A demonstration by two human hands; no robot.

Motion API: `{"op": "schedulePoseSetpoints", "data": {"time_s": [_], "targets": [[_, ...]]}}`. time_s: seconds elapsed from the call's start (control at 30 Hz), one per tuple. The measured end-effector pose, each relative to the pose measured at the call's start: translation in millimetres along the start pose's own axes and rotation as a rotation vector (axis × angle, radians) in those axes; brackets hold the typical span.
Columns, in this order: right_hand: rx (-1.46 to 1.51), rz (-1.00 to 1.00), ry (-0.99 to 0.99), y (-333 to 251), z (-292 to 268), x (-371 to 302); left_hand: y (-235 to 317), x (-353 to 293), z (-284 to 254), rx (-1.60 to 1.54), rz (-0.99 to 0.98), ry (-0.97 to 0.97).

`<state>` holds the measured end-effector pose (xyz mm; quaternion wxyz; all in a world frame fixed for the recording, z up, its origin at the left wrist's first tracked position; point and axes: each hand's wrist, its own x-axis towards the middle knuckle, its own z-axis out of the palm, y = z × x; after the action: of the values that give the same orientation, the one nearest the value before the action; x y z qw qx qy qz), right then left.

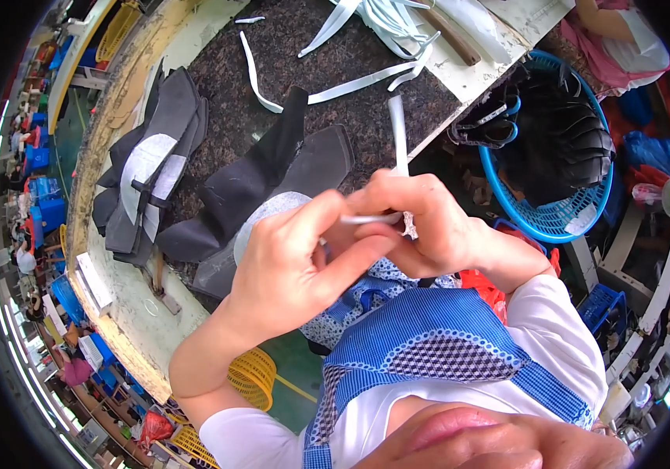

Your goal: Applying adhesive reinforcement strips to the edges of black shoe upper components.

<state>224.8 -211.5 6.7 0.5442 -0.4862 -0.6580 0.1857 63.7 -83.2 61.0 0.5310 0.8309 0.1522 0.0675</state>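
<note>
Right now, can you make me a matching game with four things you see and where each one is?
Things:
1. white strip
2. blue basket
3. yellow basket
4. wooden stick

Places:
A. on the floor under the person's left arm
B. pinched between the left hand and the right hand
C. on the pale far end of the table
D. right of the table, full of dark pieces

Pairs: 1-B, 2-D, 3-A, 4-C
</note>
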Motion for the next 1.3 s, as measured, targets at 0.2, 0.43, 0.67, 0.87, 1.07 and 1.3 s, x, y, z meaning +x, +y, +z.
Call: {"op": "schedulePoseSetpoints", "data": {"time_s": [0.2,0.43,0.67,0.87,1.07,1.3], "targets": [[0.23,0.196,-0.276,-15.0,1.7,-8.0,-16.3,-44.6,-4.0,-0.126,-0.067,-0.017],[0.328,0.58,-0.186,-22.6,-20.3,-30.8,-48.1,-61.9,-8.5,0.779,0.339,0.378],[0.57,0.672,0.155,-19.6,-23.0,-30.5,-92.3,-71.0,-19.4,1.022,0.362,0.51],[0.537,0.653,0.244,-13.8,-24.2,-27.9,-116.1,-53.3,-43.9,1.125,0.423,0.747],[0.43,0.693,0.447,-3.8,-30.4,-43.7,-101.7,-57.2,-39.1,1.145,0.405,0.754],[0.491,0.645,0.521,-1.0,-40.5,-39.1,-78.8,-79.5,21.1,0.657,0.21,0.313]]}}
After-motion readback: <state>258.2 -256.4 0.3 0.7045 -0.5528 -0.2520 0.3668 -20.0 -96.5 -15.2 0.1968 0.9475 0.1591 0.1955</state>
